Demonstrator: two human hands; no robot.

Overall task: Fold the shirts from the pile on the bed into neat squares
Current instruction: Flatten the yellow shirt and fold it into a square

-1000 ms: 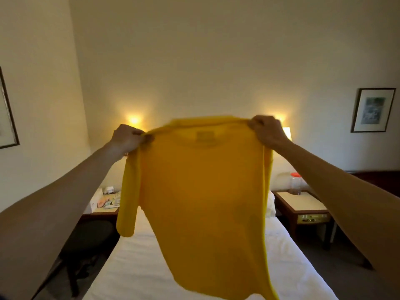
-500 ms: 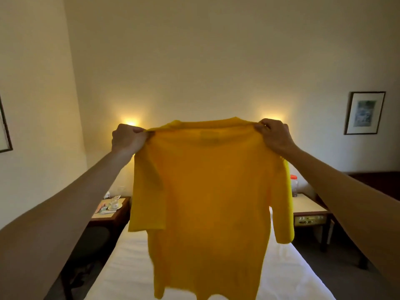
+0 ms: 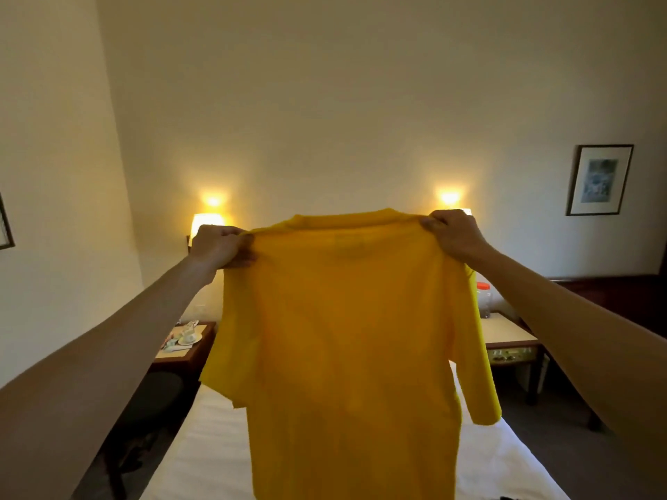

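A yellow short-sleeved shirt [image 3: 346,337] hangs in the air in front of me, spread wide, both sleeves drooping. My left hand [image 3: 218,247] grips its left shoulder and my right hand [image 3: 453,234] grips its right shoulder, both arms stretched out. The shirt hangs over the white bed [image 3: 213,445], its hem running out of view at the bottom. The pile of shirts is hidden from view.
A bedside table [image 3: 187,350] with cups stands left of the bed, above a dark stool [image 3: 151,395]. Another bedside table [image 3: 505,335] with a red-lidded jar [image 3: 483,297] stands at the right. Two lit wall lamps and a framed picture [image 3: 599,179] hang on the far wall.
The shirt swung from a tilt to hanging straight and both sleeves dropped open. My hands rose slightly and spread apart, still holding the shoulders.
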